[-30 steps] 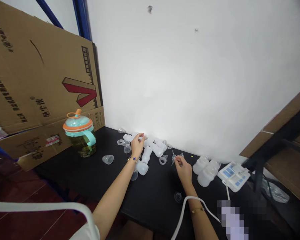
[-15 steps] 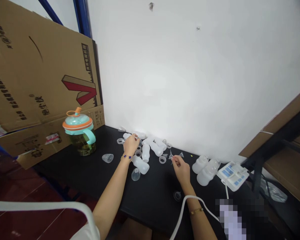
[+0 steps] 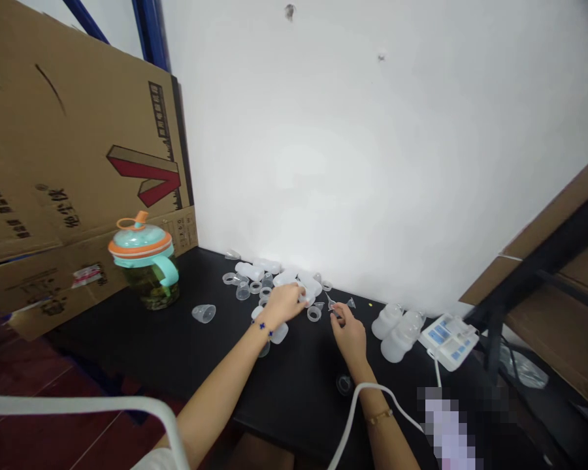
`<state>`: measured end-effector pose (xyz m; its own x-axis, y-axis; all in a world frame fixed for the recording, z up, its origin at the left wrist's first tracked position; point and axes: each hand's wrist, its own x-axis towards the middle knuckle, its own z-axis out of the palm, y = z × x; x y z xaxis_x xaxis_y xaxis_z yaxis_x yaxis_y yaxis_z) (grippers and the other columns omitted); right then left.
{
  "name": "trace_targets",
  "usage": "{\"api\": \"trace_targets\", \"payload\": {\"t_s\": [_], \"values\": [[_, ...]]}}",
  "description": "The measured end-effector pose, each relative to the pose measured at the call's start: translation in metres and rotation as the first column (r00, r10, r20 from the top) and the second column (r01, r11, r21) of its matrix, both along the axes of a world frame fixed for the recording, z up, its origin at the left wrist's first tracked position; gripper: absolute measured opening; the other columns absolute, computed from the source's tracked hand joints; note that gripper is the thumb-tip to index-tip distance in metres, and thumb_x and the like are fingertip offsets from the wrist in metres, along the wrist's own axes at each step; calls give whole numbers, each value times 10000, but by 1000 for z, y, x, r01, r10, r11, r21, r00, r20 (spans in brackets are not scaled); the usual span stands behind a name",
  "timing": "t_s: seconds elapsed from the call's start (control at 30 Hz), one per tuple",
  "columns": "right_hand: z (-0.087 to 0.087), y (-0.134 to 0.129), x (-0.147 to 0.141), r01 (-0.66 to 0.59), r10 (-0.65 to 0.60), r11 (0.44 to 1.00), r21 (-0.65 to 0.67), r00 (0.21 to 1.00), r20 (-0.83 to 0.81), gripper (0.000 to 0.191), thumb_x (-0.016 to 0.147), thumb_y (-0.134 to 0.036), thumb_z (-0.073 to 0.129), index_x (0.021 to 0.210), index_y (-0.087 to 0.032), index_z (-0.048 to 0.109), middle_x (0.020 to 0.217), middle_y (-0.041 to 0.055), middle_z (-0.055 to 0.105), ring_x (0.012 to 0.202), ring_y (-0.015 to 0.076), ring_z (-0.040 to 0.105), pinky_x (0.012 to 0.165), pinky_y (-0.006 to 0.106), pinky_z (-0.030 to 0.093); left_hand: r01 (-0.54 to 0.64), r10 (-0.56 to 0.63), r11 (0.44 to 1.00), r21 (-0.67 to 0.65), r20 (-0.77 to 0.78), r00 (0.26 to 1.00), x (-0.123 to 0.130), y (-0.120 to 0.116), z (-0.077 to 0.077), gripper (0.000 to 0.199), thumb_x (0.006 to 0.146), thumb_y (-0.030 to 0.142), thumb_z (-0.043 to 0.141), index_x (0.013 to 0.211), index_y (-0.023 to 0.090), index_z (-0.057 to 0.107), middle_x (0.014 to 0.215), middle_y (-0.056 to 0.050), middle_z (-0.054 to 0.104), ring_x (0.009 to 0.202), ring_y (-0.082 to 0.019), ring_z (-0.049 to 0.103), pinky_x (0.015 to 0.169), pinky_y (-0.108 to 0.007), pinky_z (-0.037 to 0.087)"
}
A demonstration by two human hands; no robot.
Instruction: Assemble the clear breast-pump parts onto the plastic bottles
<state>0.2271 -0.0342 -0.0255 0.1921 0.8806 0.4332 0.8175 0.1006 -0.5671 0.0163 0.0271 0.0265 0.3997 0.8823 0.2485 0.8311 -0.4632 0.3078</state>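
Observation:
My left hand [image 3: 285,305] reaches over the pile of white bottles [image 3: 249,271], its fingers curled near a ring; what they hold is too small to make out. To its right, my right hand [image 3: 347,328] pinches a small clear funnel-like piece [image 3: 331,303]. A clear ring [image 3: 314,314] lies on the black table between the hands. Clear domed caps, one of them a cap [image 3: 243,290], and several rings lie left of my left hand. Another clear cap [image 3: 204,313] rests farther left. A small clear part [image 3: 344,384] sits below my right hand.
A lidded jug [image 3: 151,274] of dark liquid stands at the left before a cardboard box [image 3: 88,163]. Capped white bottles [image 3: 396,341] and a white device [image 3: 449,341] with a cable are at the right. A white tube [image 3: 353,418] crosses in front of my right forearm.
My left hand has moved right, from the rings at the left of the pile to the bottles nearer my right hand. My right hand stays around the same spot with the clear piece.

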Motion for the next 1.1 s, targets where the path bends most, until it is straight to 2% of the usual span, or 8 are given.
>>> {"api": "trace_targets", "payload": {"t_s": [0.17, 0.33, 0.43, 0.53, 0.7, 0.83, 1.0, 1.1], "values": [[-2, 3, 7, 83, -80, 994, 65, 995, -53, 184, 901, -383, 571, 965, -265, 698, 874, 34, 802, 777, 239, 761, 635, 265, 485, 102, -108, 994, -47, -151, 983, 49, -34, -25, 221, 944, 206, 576, 1134, 158, 680, 1189, -156, 663, 1067, -293, 659, 843, -358, 511], [-7, 6, 9, 26, -1, 993, 117, 979, -204, 236, 906, -461, 563, 874, -258, 678, 831, 34, 789, 735, 225, 749, 658, 282, 511, 96, -103, 994, -53, -167, 981, 59, -39, -43, 351, 936, 7, 394, 1132, 101, 670, 1163, -198, 663, 1094, -306, 647, 820, -367, 518], [-11, 9, 9, -39, 79, 992, 120, 933, -350, 288, 865, -524, 625, 833, -240, 661, 791, 38, 772, 692, 217, 732, 648, 291, 530, 108, -109, 994, -26, -31, 994, 59, -36, -46, 299, 963, 70, 418, 1043, 139, 697, 1172, -175, 671, 1096, -295, 650, 832, -361, 518], [-11, 12, 9, -89, 117, 993, 77, 813, -570, 377, 781, -590, 712, 821, -221, 653, 747, 54, 759, 669, 233, 727, 539, 278, 523, 104, -98, 995, -7, 266, 959, 61, -31, -49, 152, 926, 166, 561, 926, 198, 709, 1293, -112, 660, 1062, -250, 672, 866, -336, 516], [-3, 12, 11, -52, 104, 994, 92, 626, -773, 488, 658, -607, 815, 860, -190, 664, 812, 89, 770, 660, 224, 722, 477, 250, 518, 198, -14, 964, -180, 703, 711, 65, -17, -54, 110, 797, 215, 712, 699, 183, 676, 1216, -92, 735, 757, -172, 696, 803, -318, 537], [0, 11, 11, -13, 126, 990, 143, 561, -818, 485, 652, -572, 839, 881, -182, 666, 782, 64, 752, 609, 186, 692, 458, 227, 501, 376, 183, 851, -366, 879, 440, 65, -10, -49, 239, 776, 320, 746, 650, 149, 636, 1155, -141, 745, 667, -153, 689, 579, -251, 515], [1, 9, 6, -4, 158, 984, 180, 503, -850, 472, 651, -550, 856, 870, -193, 639, 760, 41, 733, 577, 171, 673, 444, 225, 498, 553, 380, 745, -373, 919, 108, 61, -10, -44, 286, 731, 313, 834, 871, 153, 644, 798, -60, 727, 701, -182, 727, 640, -251, 557], [3, 7, 4, -6, 176, 980, 200, 500, -848, 465, 671, -552, 847, 872, -197, 624, 787, 52, 746, 579, 167, 674, 454, 223, 499, 625, 421, 712, -320, 907, -16, 61, -10, -44, 454, 708, 222, 854, 1111, 160, 655, 947, -80, 751, 819, -203, 750, 767, -300, 583]]}}
